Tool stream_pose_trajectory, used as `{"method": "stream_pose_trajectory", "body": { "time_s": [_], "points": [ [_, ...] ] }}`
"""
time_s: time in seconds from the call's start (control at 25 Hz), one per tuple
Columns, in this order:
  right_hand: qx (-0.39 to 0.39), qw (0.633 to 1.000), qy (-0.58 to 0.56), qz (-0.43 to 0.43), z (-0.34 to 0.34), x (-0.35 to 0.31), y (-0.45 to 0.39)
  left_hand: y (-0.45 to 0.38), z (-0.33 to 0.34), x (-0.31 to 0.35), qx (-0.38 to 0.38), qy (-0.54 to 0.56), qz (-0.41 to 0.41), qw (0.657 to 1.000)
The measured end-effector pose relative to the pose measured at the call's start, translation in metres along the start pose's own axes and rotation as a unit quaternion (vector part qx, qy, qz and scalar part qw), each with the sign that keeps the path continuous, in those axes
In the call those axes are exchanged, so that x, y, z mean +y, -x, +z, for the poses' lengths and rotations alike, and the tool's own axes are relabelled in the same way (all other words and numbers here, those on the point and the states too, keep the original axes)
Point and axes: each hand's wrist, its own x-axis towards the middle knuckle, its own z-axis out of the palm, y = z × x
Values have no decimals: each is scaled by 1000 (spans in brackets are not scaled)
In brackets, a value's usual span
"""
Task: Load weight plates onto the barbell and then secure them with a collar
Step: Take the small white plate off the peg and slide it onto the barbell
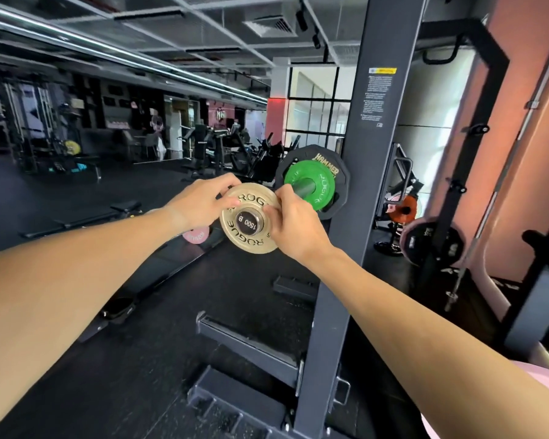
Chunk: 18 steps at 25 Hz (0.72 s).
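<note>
We see our left hand pinching the round gold metal plate | plate sits at the tip of the dark steel barbell sleeve | our right hand grips its other side | round green plate sits further in | tip: we think hold it straight and push evenly toward the green one.
</note>
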Motion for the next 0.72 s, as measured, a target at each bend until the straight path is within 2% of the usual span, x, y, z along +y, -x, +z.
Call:
{"method": "stream_pose_trajectory", "body": {
  "time_s": [0.32, 0.72],
  "points": [
    [3, 999, 21, 39, 12, 59, -41, -67, 38, -19, -5, 7, -9, 1000],
    [1, 990, 61, 124, 23, 179, -128, -209, 114, -50, -23, -1, 27, 999]
  ]
}}
